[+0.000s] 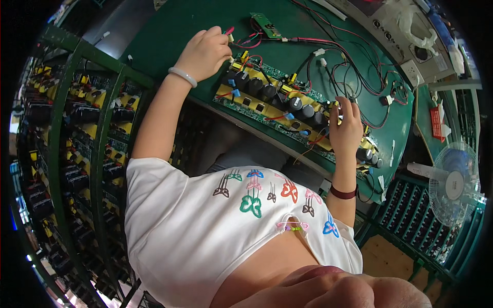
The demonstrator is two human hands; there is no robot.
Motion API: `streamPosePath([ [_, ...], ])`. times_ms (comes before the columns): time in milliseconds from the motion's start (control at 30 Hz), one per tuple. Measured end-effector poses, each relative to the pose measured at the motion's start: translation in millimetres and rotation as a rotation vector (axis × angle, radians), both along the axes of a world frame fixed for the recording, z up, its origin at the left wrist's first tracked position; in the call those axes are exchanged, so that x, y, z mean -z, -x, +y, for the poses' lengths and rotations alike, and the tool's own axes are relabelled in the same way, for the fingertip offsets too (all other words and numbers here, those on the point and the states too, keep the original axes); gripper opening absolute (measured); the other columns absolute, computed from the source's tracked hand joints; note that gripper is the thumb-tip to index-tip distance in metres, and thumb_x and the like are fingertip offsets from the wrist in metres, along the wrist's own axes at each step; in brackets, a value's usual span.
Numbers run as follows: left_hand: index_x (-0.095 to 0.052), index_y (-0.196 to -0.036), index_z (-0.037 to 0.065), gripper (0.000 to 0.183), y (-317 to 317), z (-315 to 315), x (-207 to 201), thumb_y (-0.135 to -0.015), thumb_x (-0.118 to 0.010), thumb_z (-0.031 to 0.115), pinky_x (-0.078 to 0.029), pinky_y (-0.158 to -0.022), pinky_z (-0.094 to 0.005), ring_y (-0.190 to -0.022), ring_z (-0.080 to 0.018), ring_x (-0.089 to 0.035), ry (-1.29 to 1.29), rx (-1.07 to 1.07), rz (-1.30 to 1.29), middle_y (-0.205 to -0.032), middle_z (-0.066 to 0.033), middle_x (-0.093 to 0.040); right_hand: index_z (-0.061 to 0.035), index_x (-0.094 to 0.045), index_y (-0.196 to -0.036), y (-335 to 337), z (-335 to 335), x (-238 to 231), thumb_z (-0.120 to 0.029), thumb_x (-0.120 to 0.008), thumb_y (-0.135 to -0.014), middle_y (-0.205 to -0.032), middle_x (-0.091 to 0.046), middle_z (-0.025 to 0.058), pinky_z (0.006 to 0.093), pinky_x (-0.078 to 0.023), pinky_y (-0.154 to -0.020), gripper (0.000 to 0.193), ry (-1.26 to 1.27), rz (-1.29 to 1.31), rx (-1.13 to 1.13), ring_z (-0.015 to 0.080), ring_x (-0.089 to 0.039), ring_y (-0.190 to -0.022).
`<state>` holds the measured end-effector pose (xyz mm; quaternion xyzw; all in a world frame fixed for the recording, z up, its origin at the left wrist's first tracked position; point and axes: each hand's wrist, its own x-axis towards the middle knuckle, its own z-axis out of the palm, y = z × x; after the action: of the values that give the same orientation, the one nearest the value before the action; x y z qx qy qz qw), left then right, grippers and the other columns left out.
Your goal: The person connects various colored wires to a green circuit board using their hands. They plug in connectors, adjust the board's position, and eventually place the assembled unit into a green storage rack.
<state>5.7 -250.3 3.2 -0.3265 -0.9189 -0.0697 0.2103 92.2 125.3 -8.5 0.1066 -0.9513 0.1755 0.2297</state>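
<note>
1. The green tabletop (pixel 169 31) spans the upper middle.
2. A green metal rack (pixel 97 57) stands at left.
3. A pale fan (pixel 454 185) faces in from the right.
4. A brown panel (pixel 387 256) lies lower right.

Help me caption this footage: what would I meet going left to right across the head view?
Green rack → left hand → small green circuit board → right hand → fan.

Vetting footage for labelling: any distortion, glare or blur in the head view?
Head view: fisheye bends the green rack, corners go black; head view, far left: small blown-out spots; head view, right: fan blades look smeared; head view, centre: long circuit board reads fairly crisp.
</note>
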Motion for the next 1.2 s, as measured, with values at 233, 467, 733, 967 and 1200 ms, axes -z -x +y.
streamPosePath([
  [233,-0.072,-0.080,0.008,0.006,2,-1,4,-0.080,-0.072,0.015,-0.048,-0.084,-0.0358,-0.095,-0.0202,-0.055,0.033,-0.018,-0.050,-0.088,-0.0009,-0.058,-0.0126,-0.063,-0.111,1,0,0,-0.013,-0.063,-0.091,-0.092,-0.063,0.0093,0.0415,-0.050,-0.060,0.020,-0.011,-0.015,0.002,0.0308,-0.063,-0.071],
  [467,-0.072,-0.080,0.010,0.006,9,1,6,-0.080,-0.072,0.016,-0.048,-0.087,-0.0356,-0.097,-0.0194,-0.055,0.054,0.015,-0.073,-0.089,0.0007,-0.058,-0.0117,-0.064,-0.111,1,1,1,-0.012,-0.064,-0.090,-0.094,-0.063,0.0106,0.0421,-0.051,-0.064,0.021,-0.017,-0.043,0.010,0.0328,-0.064,-0.076],
  [733,-0.072,-0.078,0.009,0.008,10,2,7,-0.079,-0.073,0.017,-0.049,-0.088,-0.0364,-0.097,-0.0191,-0.056,0.033,0.019,-0.124,-0.088,0.0010,-0.059,-0.0084,-0.064,-0.112,-1,-3,-3,-0.010,-0.063,-0.091,-0.091,-0.063,0.0092,0.0385,-0.050,-0.068,0.021,-0.020,-0.056,0.013,0.0256,-0.064,-0.077],
  [967,-0.072,-0.077,0.010,0.007,18,1,5,-0.078,-0.074,0.017,-0.050,-0.088,-0.0379,-0.098,-0.0209,-0.057,0.043,0.038,-0.211,-0.087,0.0011,-0.063,-0.0100,-0.064,-0.112,0,-1,-3,-0.010,-0.064,-0.091,-0.093,-0.063,0.0100,0.0392,-0.051,-0.065,0.021,-0.035,-0.055,-0.002,0.0288,-0.065,-0.077],
  [1200,-0.072,-0.080,0.008,0.009,16,5,1,-0.080,-0.073,0.016,-0.050,-0.086,-0.0379,-0.096,-0.0223,-0.057,0.068,0.048,-0.141,-0.086,-0.0008,-0.061,-0.0096,-0.064,-0.111,-1,-4,-11,-0.010,-0.066,-0.090,-0.091,-0.062,0.0104,0.0390,-0.051,-0.067,0.021,0.020,-0.088,0.000,0.0275,-0.065,-0.078],
])
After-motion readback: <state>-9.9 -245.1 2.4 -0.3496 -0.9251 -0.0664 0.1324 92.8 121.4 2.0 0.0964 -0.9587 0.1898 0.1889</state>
